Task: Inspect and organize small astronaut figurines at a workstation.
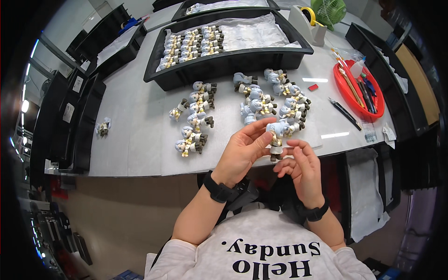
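Observation:
My left hand (242,153) grips a small figurine (276,139) with pale blue hair, a white and gold outfit and dark boots. It is upright, its head between my thumb and fingers. Close beside its lower body is my right hand (305,171), fingers apart and loosely bent; whether a fingertip touches the figurine I cannot tell. Just beyond my hands lies a cluster of similar figurines (261,103) on the table. Further left lies a looser column of them (199,120), and a single figurine (103,127) lies near the table's left side.
A black tray (224,65) lined with white sheet holds rows of figurines at the back. On the right are a red basket (337,79) with brushes and pens, a black pen (344,113) and a small red piece (313,87). A green fan (328,13) stands behind a tape dispenser (318,35).

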A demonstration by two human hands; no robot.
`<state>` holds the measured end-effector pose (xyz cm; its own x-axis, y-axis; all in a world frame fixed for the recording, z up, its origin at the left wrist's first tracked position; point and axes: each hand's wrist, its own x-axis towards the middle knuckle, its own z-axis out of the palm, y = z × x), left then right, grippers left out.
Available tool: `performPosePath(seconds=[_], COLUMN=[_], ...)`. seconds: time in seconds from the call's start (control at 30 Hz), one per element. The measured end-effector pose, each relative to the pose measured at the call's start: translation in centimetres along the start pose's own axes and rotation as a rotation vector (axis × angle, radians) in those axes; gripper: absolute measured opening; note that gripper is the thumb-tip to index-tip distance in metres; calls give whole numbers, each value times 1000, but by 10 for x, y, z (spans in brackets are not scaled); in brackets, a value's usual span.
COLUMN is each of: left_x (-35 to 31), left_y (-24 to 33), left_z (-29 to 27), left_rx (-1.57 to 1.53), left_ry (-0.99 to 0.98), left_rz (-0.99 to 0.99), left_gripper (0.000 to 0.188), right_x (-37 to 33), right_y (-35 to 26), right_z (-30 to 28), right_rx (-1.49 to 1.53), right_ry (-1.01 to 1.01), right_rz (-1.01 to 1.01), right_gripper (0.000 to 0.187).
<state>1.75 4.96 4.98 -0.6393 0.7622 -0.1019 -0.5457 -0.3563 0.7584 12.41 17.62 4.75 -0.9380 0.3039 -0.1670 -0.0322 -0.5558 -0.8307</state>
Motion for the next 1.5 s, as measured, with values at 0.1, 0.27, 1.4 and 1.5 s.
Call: performPosePath(seconds=[0.1, 0.27, 1.4, 1.5], left_x=[3, 1, 1, 1], left_y=[-7, -5, -4, -4], left_z=[-7, -7, -15, -16], left_rx=[89, -29, 1, -20], left_ry=[24, -17, 11, 21], left_rz=[22, -19, -72, -71], left_gripper=[37, 36, 35, 33], right_x=[-2, 4, 5, 5], right_y=[9, 12, 25, 24], right_z=[1, 5, -5, -4], right_rx=[26, 51, -134, -105], right_ry=[-53, -42, 18, 13], right_rz=[-14, 46, -100, -87], right_gripper=[25, 23, 22, 23])
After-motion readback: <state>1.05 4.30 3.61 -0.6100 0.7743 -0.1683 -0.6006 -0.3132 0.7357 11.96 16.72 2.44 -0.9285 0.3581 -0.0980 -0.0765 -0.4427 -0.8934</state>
